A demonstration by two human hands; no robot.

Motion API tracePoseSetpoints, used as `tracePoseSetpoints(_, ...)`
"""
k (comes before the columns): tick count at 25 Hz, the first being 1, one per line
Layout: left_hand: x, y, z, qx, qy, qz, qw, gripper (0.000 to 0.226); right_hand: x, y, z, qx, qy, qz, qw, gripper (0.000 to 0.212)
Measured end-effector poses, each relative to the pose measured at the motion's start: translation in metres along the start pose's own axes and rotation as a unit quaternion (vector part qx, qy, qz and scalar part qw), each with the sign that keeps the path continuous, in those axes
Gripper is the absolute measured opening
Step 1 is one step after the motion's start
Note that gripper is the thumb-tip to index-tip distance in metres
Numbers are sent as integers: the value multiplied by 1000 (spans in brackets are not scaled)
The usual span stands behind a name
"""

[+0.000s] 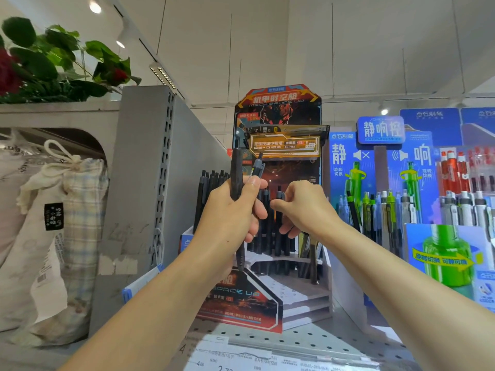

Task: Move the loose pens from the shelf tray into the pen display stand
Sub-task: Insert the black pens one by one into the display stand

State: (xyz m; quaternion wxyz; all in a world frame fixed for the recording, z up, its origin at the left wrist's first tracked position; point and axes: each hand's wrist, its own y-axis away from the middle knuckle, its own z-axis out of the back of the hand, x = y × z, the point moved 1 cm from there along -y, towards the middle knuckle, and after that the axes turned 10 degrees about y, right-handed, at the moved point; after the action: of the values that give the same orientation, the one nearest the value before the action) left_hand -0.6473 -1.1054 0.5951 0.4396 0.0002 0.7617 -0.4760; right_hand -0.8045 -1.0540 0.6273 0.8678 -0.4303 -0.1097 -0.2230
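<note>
Stocking is under way: the left hand clenches a bundle of black pens, while beside that grip the right hand pinches one pen over the pen display stand, ready to be slotted down.

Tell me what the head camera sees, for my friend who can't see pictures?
A person's left hand grips a few black plastic pens upright in front of a red-and-orange cardboard pen display stand, while the right hand reaches in among the black pens already standing there. A blue pen display stands to the right.
</note>
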Motion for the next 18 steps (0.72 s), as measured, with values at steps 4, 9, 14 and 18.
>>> tracePoseSetpoints(4, 0, 2, 2, -2, -2, -1, 1000, 24, 6, -2, -1, 21, 40, -21, 999, 35)
tracePoseSetpoints(9, -1, 2, 4, -6, 2, 0, 1000, 23, 10, -3, -1, 58, 78, -36, 995, 32)
tracePoseSetpoints(14, 0, 3, 4, -11, 2, 5, 1000, 22, 10, -1, -1, 66, 114, -38, 991, 26)
tracePoseSetpoints(18, 1, 3, 3, -17, 4, 11, 1000, 22, 11, -1, 1, 69, 129, -41, 988, 27)
